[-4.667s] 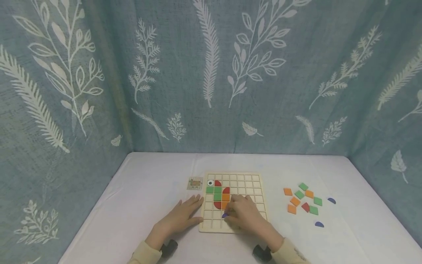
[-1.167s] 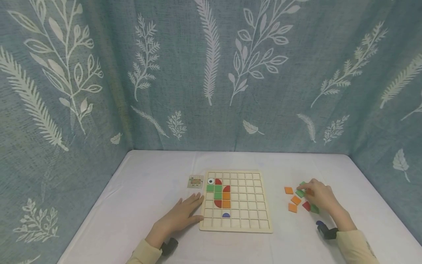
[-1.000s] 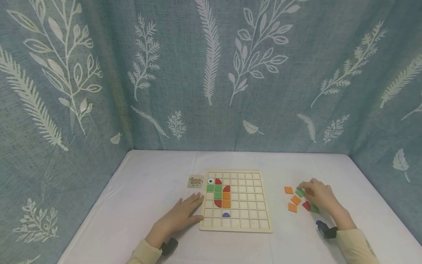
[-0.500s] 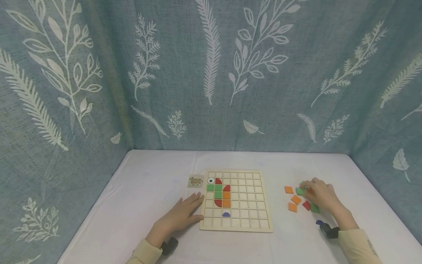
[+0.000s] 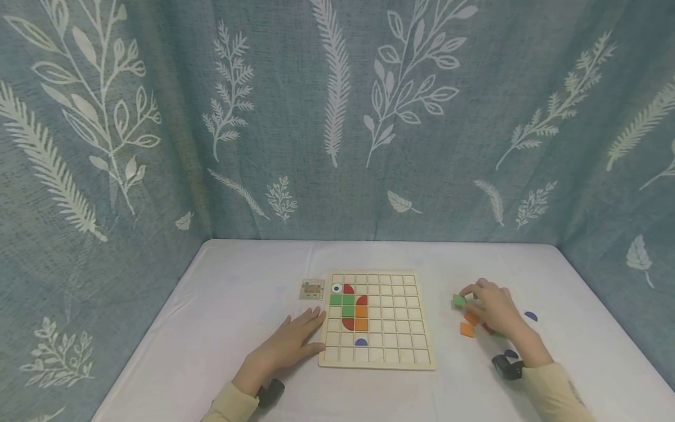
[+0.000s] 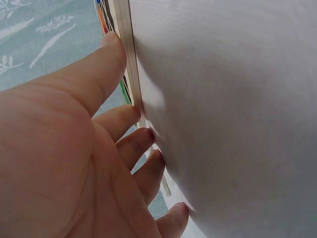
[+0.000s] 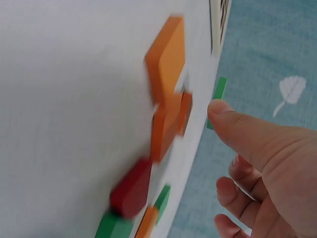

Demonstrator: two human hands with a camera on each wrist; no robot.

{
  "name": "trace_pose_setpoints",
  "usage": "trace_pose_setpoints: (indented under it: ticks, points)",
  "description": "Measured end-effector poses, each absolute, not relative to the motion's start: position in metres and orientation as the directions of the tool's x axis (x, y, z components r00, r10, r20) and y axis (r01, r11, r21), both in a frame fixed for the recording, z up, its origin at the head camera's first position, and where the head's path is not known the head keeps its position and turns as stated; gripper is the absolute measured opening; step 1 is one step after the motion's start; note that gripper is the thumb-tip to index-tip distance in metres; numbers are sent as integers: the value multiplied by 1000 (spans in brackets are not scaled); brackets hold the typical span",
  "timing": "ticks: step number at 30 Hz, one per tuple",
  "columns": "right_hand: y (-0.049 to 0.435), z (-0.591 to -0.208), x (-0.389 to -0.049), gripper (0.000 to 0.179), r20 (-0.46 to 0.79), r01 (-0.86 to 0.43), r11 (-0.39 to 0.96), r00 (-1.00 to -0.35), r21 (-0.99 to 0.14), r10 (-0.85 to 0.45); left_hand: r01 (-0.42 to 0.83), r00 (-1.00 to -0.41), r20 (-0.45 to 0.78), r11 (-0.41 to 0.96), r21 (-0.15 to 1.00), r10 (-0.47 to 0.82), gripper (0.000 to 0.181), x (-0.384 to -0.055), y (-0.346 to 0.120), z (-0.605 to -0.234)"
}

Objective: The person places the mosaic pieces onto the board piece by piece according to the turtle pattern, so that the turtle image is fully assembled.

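On board (image 5: 387, 318): ten tiles (image 5: 348, 311) set
Board's right: right fingers (image 5: 469, 289) pinch green tile (image 5: 459, 300); others (image 5: 467, 330) unplaced
Board's left: left fingers (image 6: 119, 121) straight

On the table (image 5: 237, 281), the board (image 5: 392, 319) bears pieces (image 5: 348, 311) in its left half; the card (image 5: 313, 289) lies just left of its far end, and the left fingers (image 5: 308, 322) touch its left edge nearer. Well right, the right fingers (image 5: 470, 290) hold a tile (image 5: 459, 300), loose pieces (image 5: 467, 330) nearer.

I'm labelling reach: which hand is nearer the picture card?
Left. The left hand lies on the near side of the picture card, beside the board; the right hand is right of the board, pinching a green tile.
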State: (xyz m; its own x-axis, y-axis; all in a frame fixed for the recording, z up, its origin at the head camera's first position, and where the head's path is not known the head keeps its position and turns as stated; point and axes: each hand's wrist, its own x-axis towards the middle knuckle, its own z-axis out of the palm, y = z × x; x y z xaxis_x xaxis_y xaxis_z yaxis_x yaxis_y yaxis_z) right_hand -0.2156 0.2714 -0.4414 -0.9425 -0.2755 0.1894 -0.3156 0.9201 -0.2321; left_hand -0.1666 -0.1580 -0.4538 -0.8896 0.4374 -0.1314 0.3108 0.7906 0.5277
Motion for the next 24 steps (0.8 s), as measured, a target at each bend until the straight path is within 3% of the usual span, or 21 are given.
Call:
trace_pose_setpoints:
  ticks: [24]
  points:
    - [187, -441, -225, 19, 220, -417, 877, -903, -240, -369, 295, -893, -144, 798, 526, 426, 70, -167, -157, -454]
